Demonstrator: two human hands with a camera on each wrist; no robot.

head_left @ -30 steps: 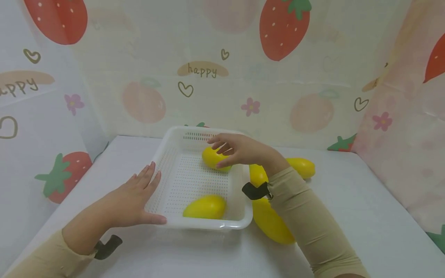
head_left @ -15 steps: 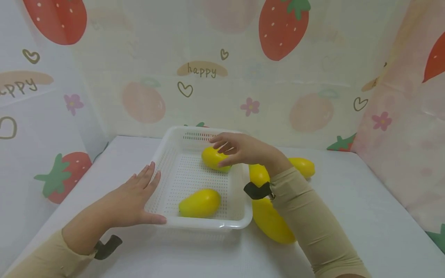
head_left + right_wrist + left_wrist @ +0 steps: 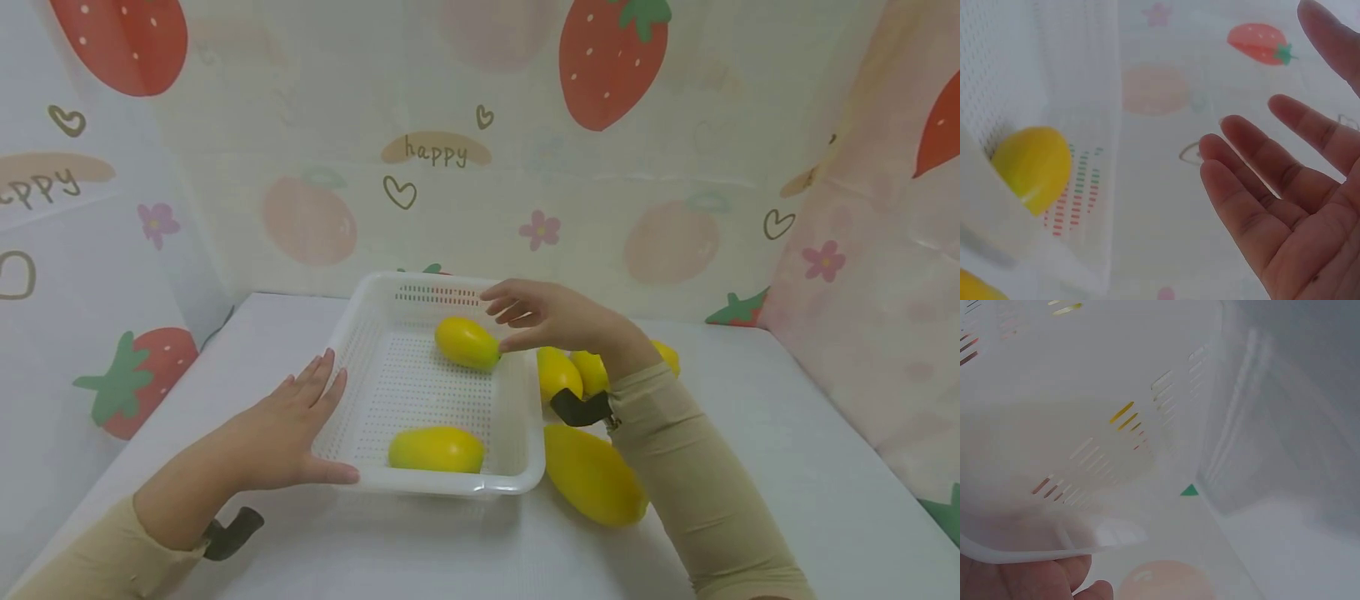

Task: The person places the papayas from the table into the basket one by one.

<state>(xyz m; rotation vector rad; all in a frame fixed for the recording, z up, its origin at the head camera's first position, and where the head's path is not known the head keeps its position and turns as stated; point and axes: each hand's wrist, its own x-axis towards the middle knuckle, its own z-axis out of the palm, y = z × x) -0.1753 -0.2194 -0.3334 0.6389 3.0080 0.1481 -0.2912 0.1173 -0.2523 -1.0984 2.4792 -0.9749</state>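
A white perforated plastic basket (image 3: 416,392) stands on the table. Inside it lie two smooth yellow oval fruits, mango or papaya by shape: one fruit (image 3: 467,343) with a greenish tip near the back right, another fruit (image 3: 437,450) along the front wall. My left hand (image 3: 281,433) rests on the basket's left side with fingers extended, thumb at the front rim; in the left wrist view, its fingertips (image 3: 1038,581) show beyond the rim. Above the right rim hovers my right hand (image 3: 558,317), fingers loosely bent and holding nothing. The right wrist view shows its palm (image 3: 1316,250) bare.
Right of the basket lie more yellow fruits: a large one (image 3: 592,475) in front, smaller ones (image 3: 558,375) behind it, partly covered by the right forearm. Strawberry-printed cloth walls (image 3: 450,217) enclose the white table (image 3: 780,467) at the back and sides.
My right hand has moved right, away from the back fruit, which is now fully uncovered. The front fruit has rolled and turned inside the basket. My left hand stays put.
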